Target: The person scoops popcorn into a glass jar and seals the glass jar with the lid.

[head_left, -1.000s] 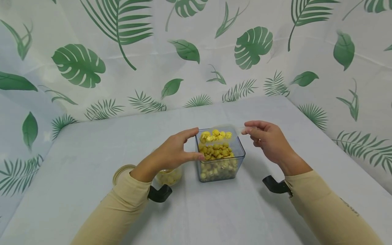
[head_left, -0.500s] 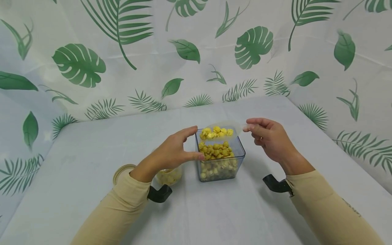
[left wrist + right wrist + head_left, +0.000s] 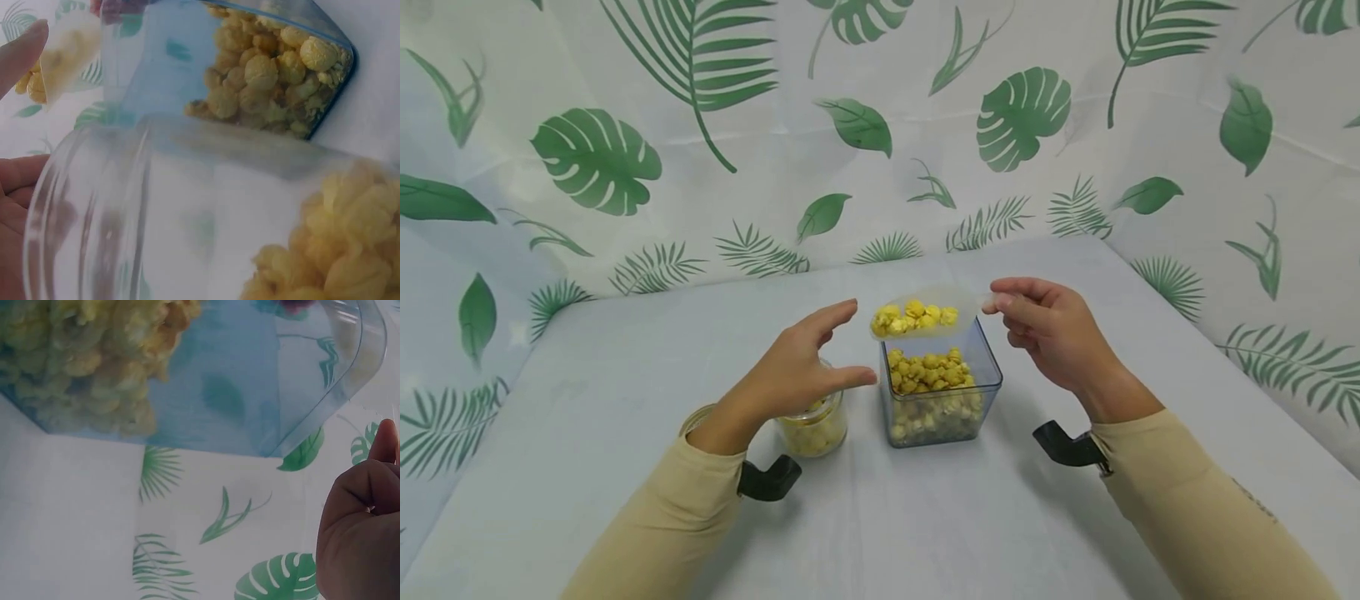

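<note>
Translucent plastic scoop (image 3: 925,312), heaped with yellow popcorn (image 3: 914,315), is pinched by its handle in the right hand (image 3: 1051,333) and held level just above the far left rim of the square clear container (image 3: 942,392), itself about half full of popcorn. Left hand (image 3: 790,371): fingers spread and relaxed, gripping nothing, hovering over the small glass jar (image 3: 814,427), which stands just left of the container and holds a little popcorn at its bottom. Handling judgement: keep the scoop level while it crosses the gap, steady the jar, and tip slowly over its narrow mouth, since loose kernels would spill onto the pale tablecloth (image 3: 625,367). Jar lid (image 3: 694,415) lies partly hidden behind the left wrist. Open cloth surrounds the group; leaf-print backdrop (image 3: 880,125) stands well apart behind.
</note>
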Tool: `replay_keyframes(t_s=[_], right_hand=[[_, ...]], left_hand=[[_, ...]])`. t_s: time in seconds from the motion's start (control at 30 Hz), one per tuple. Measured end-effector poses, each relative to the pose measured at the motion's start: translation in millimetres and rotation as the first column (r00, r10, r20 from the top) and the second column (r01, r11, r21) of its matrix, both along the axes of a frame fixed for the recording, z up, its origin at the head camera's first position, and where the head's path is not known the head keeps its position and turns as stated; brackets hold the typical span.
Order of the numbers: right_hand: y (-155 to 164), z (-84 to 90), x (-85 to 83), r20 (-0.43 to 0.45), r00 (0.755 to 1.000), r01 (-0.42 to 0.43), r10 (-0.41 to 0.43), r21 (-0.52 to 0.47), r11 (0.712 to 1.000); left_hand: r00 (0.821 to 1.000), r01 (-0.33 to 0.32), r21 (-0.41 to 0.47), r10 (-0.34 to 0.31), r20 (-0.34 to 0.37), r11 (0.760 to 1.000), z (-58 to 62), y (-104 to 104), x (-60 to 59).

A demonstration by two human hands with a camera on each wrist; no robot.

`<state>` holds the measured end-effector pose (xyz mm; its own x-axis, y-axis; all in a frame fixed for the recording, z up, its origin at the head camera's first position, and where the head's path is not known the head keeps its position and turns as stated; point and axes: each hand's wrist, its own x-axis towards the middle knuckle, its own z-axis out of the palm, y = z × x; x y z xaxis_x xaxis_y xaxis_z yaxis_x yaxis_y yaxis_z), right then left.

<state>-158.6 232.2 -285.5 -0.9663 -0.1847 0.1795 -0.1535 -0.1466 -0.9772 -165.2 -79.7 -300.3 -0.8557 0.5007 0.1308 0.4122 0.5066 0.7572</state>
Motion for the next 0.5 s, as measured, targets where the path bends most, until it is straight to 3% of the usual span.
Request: replay_keyframes(t_s=[0.27, 0.5], right_hand=[[-16.9, 8.6, -2.3, 0.018, 1.0, -0.013, 0.013, 0.031, 0.999], [-32.1, 11.9, -4.2, 0.035, 0.999, -0.029, 0.026, 0.076, 0.997]], left_hand=[[0.997, -0.07, 0.008, 0.07, 0.01, 0.997, -2.8, -24.9, 5.6], [0.994, -0.098, 0.035, 0.096, 0.048, 0.995, -15.3, -44.8, 9.5]])
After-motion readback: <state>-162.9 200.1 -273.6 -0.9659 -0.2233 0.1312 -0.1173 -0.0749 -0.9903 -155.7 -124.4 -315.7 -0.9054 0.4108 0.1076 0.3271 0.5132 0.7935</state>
